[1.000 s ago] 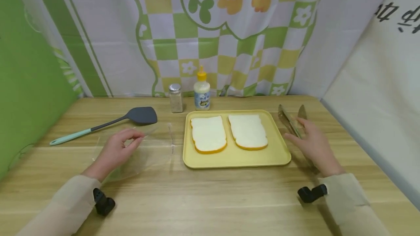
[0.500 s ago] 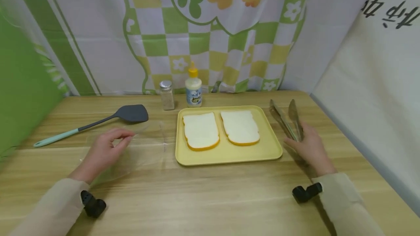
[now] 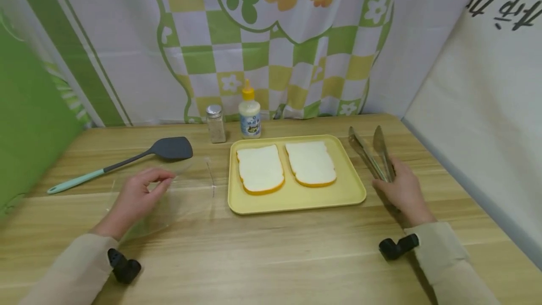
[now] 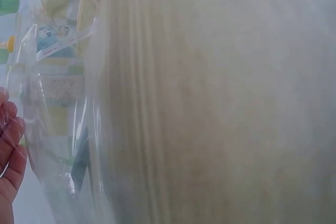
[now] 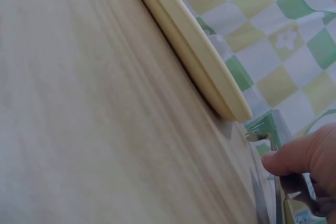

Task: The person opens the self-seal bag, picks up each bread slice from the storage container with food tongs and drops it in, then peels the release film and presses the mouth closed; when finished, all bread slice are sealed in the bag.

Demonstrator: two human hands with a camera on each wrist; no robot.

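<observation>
A clear plastic bag point(image 3: 190, 196) hangs over the tabletop point(image 3: 262, 258), pinched between the thumb and fingers of a person's left hand point(image 3: 141, 196), which lies at the bag's nine o'clock. Across the work area, the right hand point(image 3: 405, 194) grips a pair of metal tongs point(image 3: 380, 142), thumb pressed along the metal in the right wrist view, the two arms spread apart and pointing toward eleven o'clock. Between the hands, at three o'clock from the bag, a pale yellow tray point(image 3: 296, 201) bears a left bread slice point(image 3: 260, 168) and a right bread slice point(image 3: 311, 163), both flat, orange-edged and side by side without touching. A grey spatula point(image 3: 169, 148) with a mint handle lies at the bag's ten o'clock. Off the tray's far left corner, around ten o'clock from its centre, stand a silver-capped shaker point(image 3: 217, 128) and, just beside it, a yellow-capped squeeze bottle point(image 3: 250, 119), both upright. Behind them, at twelve o'clock, hangs a checkered cloth point(image 3: 256, 55) printed with orange flowers.
</observation>
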